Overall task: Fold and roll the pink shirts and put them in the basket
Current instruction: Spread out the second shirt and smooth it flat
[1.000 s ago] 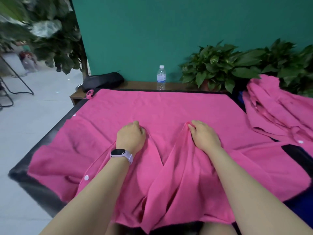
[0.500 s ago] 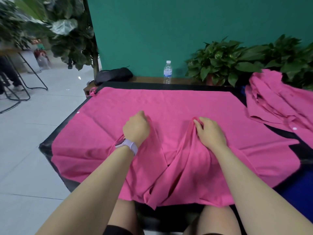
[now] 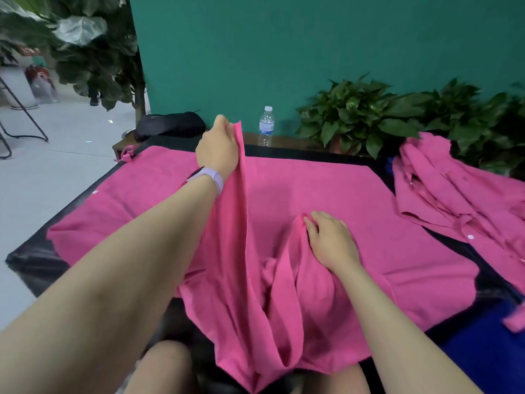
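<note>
Black tabletop (image 3: 37, 260) carries our pink shirt (image 3: 355, 200), its hem spilling off the near edge. Our right hand (image 3: 331, 240) pinches a fold mid-table; our left hand (image 3: 218, 152) grips a raised fold farther back, fingertips hidden.

Left hand (image 3: 218, 150) raised, pinching; right hand (image 3: 332, 240) low, gripping.

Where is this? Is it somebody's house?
Probably not a home. It looks more like a staged indoor work area: a plain green wall, potted plants lined along it, and a grey tiled floor with a metal stand's legs behind.
</note>
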